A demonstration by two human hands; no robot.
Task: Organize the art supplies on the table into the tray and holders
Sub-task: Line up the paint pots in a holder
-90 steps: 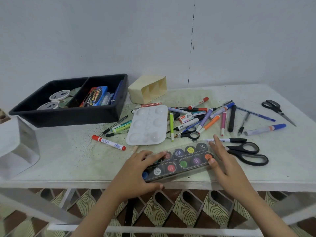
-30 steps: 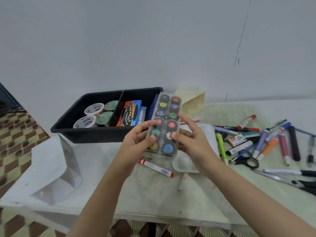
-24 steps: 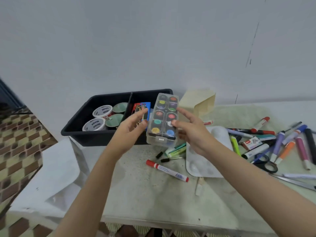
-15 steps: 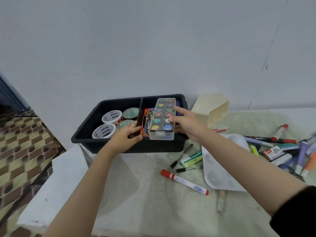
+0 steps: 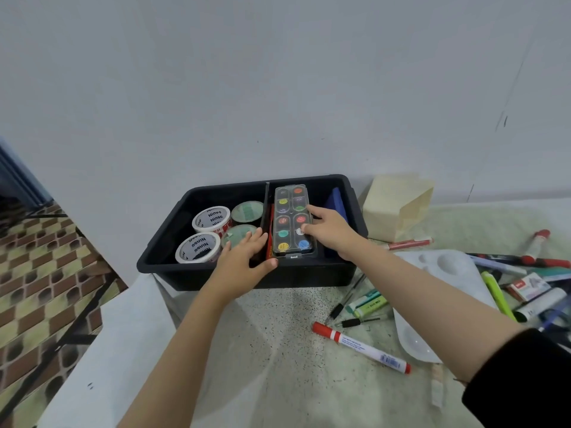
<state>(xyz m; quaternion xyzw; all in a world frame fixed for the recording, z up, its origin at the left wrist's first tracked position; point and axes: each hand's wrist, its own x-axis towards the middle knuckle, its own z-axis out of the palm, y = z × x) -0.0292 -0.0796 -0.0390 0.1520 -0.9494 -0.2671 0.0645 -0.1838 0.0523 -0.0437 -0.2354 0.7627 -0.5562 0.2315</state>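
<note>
The clear watercolour paint box (image 5: 290, 220) lies flat in the right compartment of the black tray (image 5: 191, 273), on top of a red-edged box. My right hand (image 5: 327, 231) rests on the paint box's right edge with fingers extended. My left hand (image 5: 244, 261) lies over the tray's front rim by the divider, fingers straight, thumb near the paint box's front left corner. Tape rolls (image 5: 204, 239) fill the left compartment. A cream holder (image 5: 395, 205) stands to the right of the tray.
A white palette (image 5: 445, 291), a red-capped marker (image 5: 361, 347), green highlighters (image 5: 367, 301), pens and more markers (image 5: 531, 264) lie scattered on the table at right. A white holder's edge (image 5: 160, 291) shows below the tray. The table's left edge drops to a tiled floor.
The paint box went from above the table front, held in both hands, down into the tray's right compartment. My hands have loosened on it, the left one moving to the rim.
</note>
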